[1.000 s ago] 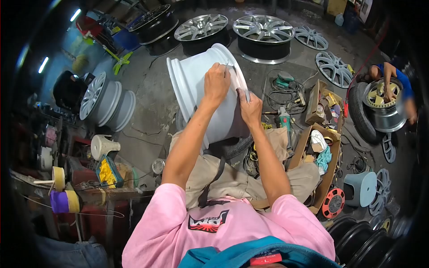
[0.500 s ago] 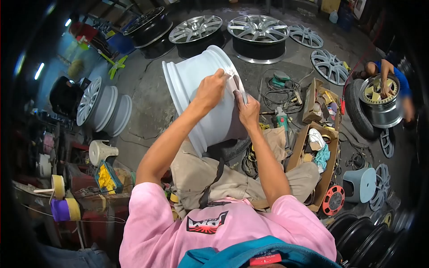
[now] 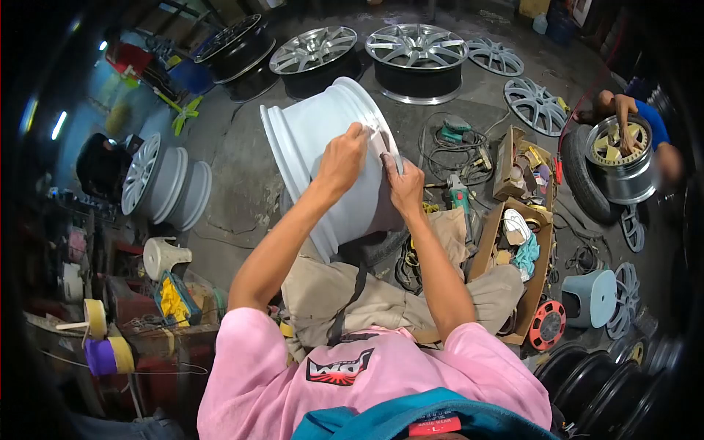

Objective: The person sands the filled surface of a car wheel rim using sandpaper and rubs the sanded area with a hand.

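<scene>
A white wheel barrel stands tilted between my knees, its far rim turned up to the right. My left hand is closed at that rim, with its fingertips on a small pale thing that I cannot make out. Close by on the right, my right hand is closed around the rim edge, its thumb pointing up along the inner side. Dark smudges mark the fingers of my right hand. The lower part of the barrel rests near a dark tyre on the floor.
Finished wheels line the back. On the right are a green grinder, cables, cardboard boxes and a blue stool. Another person handles a gold-centred wheel. More wheels and a white stool stand left.
My left hand has shifted slightly down and left along the rim. The whole view has drifted a little to the left, the barrel with it. My right hand keeps its place on the rim.
</scene>
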{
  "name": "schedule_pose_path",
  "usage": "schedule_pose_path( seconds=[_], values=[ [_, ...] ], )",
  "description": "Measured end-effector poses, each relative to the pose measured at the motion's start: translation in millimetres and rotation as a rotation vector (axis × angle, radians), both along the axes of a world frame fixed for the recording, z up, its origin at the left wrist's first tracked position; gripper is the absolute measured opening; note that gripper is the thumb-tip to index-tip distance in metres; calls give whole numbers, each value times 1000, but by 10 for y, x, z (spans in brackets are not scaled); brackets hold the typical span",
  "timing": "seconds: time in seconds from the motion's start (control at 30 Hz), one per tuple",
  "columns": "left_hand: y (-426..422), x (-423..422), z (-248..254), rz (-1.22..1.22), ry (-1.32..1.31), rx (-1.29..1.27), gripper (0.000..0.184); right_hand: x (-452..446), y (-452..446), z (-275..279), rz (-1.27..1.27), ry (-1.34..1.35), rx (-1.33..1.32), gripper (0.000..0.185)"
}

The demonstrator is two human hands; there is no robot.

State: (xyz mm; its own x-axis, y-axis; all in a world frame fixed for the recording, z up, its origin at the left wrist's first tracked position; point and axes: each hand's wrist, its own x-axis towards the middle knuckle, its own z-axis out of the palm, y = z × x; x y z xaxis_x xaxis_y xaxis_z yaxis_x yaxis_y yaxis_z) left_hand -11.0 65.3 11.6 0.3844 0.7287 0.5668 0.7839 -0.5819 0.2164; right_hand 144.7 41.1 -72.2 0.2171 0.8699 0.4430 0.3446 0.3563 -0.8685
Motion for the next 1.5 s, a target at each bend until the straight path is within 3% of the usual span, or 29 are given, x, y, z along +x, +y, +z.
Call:
schedule_pose_path(
  seconds=[0.2,0.37,0.47,0.6,0.7,0.8,0.9,1.1,1.17,1.23,1.37,1.47,1.5],
  values=[
    [356,-71,66,67,48,15,21,-37,5,-90,-4,-48,-24,42],
    [76,-18,38,-50,-29,24,20,1,17,-99,43,11,1,43],
    [330,-64,145,78,150,-28,19,-62,20,-52,-11,-37,1,44],
    [64,-98,-4,-50,180,-33,19,17,-2,-5,65,11,-80,43],
    [201,-125,149,16,166,-19,20,-30,-51,2,51,-61,-90,44],
    [373,-111,-17,55,160,-62,19,-25,-16,-27,3,-84,-77,47],
    [-14,-44,44,-49,156,-63,19,12,6,-57,20,-60,-115,49],
    [346,-39,131,19,185,13,9,-23,-42,31,15,-73,-111,54],
    [164,-20,58,-23,263,-74,11,38,-55,-9,52,-71,-138,53],
    [-208,-21,16,-126,220,-180,13,61,155,-402,-9,-139,-20,50],
    [-793,-158,54,-178,8,-279,16,256,-413,-9,-48,-234,21,38],
    [-935,-236,-32,-153,-100,-429,24,530,-808,-10,-57,-100,-150,29],
    [-959,-219,-102,-160,-190,-593,25,607,-956,-16,42,43,-243,27]
  ],
)
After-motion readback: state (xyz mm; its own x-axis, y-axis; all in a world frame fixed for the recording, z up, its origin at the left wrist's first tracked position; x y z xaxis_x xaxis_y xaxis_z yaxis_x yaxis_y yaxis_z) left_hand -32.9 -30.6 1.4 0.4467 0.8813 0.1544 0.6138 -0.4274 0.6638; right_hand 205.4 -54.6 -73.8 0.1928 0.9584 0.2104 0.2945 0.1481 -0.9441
